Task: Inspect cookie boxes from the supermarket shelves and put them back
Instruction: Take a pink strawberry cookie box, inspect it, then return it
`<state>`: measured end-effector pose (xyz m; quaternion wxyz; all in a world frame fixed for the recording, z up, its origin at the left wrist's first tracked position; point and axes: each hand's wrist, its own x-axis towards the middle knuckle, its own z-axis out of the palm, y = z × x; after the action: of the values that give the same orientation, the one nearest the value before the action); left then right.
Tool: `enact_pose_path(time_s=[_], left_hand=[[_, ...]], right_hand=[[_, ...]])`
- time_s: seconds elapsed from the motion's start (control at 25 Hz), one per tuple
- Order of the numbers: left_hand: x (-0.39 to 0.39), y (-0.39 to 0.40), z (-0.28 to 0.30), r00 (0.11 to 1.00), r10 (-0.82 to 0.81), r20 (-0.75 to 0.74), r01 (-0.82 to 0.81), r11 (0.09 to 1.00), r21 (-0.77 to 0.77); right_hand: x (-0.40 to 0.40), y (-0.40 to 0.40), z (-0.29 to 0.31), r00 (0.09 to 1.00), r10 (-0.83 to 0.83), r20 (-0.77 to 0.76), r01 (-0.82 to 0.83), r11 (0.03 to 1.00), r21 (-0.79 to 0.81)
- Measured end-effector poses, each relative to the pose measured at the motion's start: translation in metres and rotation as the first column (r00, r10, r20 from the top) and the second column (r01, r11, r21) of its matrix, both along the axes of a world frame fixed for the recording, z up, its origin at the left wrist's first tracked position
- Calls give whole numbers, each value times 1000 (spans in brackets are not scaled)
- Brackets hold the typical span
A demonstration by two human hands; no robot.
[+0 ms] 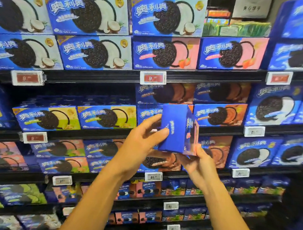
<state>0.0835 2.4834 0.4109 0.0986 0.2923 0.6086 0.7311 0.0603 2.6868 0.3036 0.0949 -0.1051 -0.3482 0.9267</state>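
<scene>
A blue cookie box is held up in front of the shelves, turned so its plain blue end panel faces me and its printed front shows only as a narrow strip on the right. My left hand grips its left side, thumb on the blue panel. My right hand holds it from below at the lower right corner. Behind it stand shelves full of similar blue cookie boxes, in rows with white, pink, orange and green flavour panels.
Price tags hang along the black shelf edges. Smaller cookie packs fill the lower shelves. A dark shape crosses the right edge. A gap shows in the row left of centre, under the second shelf.
</scene>
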Motion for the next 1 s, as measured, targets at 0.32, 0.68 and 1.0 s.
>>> enact_pose_path(time_s=[0.32, 0.68, 1.0], left_hand=[[0, 57, -7, 997, 69, 46, -66, 996, -65], [-10, 94, -17, 982, 131, 136, -139, 989, 58], [-9, 125, -32, 907, 195, 374, -309, 911, 273]], right_hand=[[-4, 60, -19, 1000, -20, 9, 20, 995, -95], [-3, 107, -9, 998, -65, 25, 67, 995, -76], [27, 160, 17, 988, -143, -62, 147, 986, 73]])
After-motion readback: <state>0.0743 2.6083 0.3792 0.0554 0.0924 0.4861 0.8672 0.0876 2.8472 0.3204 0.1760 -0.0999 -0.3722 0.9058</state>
